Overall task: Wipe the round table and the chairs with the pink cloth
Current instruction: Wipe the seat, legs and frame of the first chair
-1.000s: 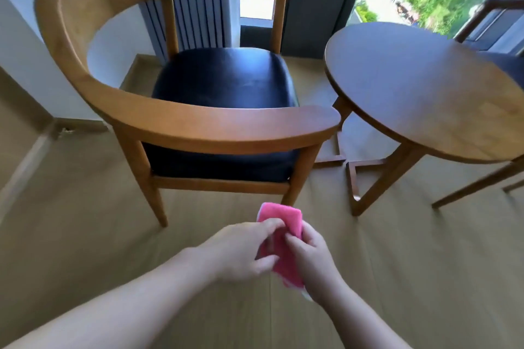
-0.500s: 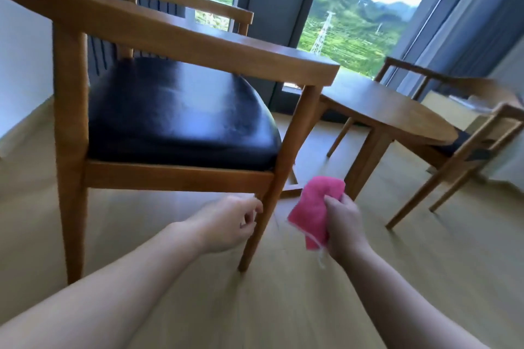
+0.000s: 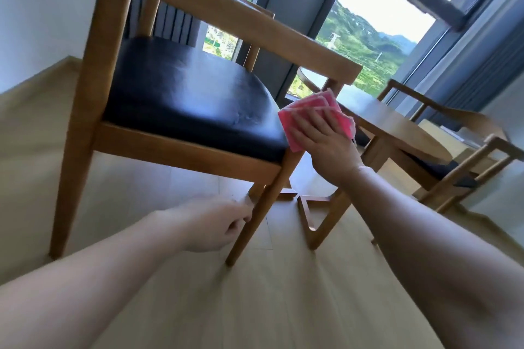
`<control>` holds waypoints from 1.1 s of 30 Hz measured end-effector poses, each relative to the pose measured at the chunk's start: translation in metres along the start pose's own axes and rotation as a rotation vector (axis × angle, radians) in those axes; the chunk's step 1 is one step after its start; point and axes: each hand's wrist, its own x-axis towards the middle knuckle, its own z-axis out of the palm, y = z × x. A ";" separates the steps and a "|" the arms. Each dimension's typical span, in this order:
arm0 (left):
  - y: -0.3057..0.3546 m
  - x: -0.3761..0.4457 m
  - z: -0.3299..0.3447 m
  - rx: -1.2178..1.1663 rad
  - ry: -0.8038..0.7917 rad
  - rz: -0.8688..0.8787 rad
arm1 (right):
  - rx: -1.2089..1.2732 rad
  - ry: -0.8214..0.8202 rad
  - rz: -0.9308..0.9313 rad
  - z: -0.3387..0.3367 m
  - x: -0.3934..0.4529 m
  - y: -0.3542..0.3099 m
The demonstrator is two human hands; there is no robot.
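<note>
Right hand (image 3: 326, 139): fingers flat and spread, pressing the pink cloth (image 3: 314, 116) against the front leg of the near chair (image 3: 181, 99), at seat-corner height.
Left hand (image 3: 218, 224): fingers curled round the lower part of the same leg, near the floor (image 3: 255, 292).
Pink cloth: folded, held between palm and wood.
Worktop (image 3: 397, 127): round, wooden, just behind the near chair.
Second chair (image 3: 467, 156): beyond the worktop, by the window (image 3: 368, 31).

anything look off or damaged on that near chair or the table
Nothing stands out. The near chair stands on its legs, its black seat intact apart from slight creases; the tilt comes from the camera. The right hand presses the pink cloth at the seat's corner.
</note>
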 end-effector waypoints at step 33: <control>-0.062 -0.008 0.034 0.021 -0.208 -0.145 | 0.202 0.283 0.167 0.156 -0.061 -0.141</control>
